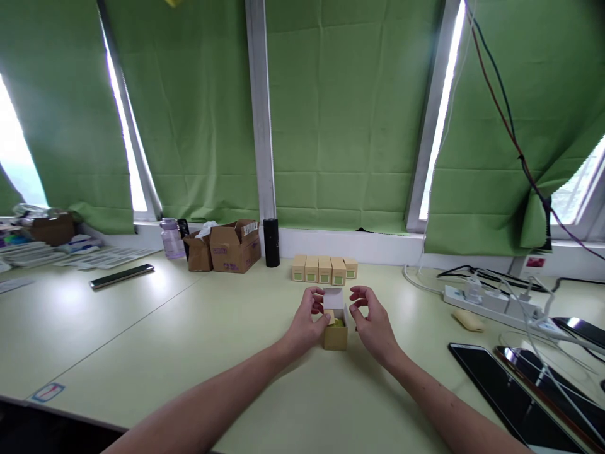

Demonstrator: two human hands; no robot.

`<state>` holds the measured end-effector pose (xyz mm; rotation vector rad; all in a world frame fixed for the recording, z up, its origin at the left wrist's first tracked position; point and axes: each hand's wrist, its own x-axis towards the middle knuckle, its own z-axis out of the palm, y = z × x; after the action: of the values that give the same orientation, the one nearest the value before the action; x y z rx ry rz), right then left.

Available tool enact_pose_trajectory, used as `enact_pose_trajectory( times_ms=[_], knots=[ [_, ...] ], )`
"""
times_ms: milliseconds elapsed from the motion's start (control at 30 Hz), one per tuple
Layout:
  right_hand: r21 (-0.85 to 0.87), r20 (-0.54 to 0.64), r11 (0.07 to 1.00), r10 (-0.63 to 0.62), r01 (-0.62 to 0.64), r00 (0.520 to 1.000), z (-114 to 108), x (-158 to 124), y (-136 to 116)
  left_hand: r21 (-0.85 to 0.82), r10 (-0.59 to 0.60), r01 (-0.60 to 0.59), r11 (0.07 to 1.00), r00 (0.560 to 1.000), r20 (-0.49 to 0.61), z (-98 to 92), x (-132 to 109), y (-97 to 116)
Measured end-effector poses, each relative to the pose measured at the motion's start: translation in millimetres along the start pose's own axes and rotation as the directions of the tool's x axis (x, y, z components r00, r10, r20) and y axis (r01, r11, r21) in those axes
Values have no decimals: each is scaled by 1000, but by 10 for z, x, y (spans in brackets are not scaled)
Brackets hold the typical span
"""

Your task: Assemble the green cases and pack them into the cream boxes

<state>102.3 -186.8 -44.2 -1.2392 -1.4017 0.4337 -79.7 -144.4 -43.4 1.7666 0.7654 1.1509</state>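
A small tan cardboard box (335, 338) stands on the table in front of me with its top open. Its white-lined lid flap (333, 298) is raised at the back, and something yellow-green (338, 322) shows inside, too small to name. My left hand (309, 318) grips the box's left side, thumb at the side flap and fingers curled behind. To the right of the box my right hand (373, 321) is open, fingers curved and apart, holding nothing. Beyond the hands, several similar closed boxes (324, 270) stand in a row.
A black cylinder (271, 243), a brown carton (235, 246) and a lilac bottle (172, 238) stand along the back. At right lie a power strip (491, 304) with cables, a beige oval object (468, 320) and a dark tablet (501, 384). A long dark bar (121, 277) lies left.
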Motion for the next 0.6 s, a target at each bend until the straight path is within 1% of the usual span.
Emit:
enact_pose_trajectory(
  times_ms=[100, 200, 367, 600],
  knots=[
    [52, 23, 998, 46, -47, 999, 26, 2, 25, -2, -8, 7, 1000, 1000, -26, -1, 8, -12],
    [82, 32, 994, 65, -67, 997, 51, 8, 58, 7, -21, 21, 1000, 999, -34, 1, 12, -27],
    [78, 57, 993, 82, -87, 995, 84, -7, 76, 20, -15, 15, 1000, 1000, -20, 9, 6, -31],
    [56, 62, 996, 71, -75, 996, 117, -31, 67, 49, 12, -11, 999, 1000, -14, -3, 9, -44]
  ],
)
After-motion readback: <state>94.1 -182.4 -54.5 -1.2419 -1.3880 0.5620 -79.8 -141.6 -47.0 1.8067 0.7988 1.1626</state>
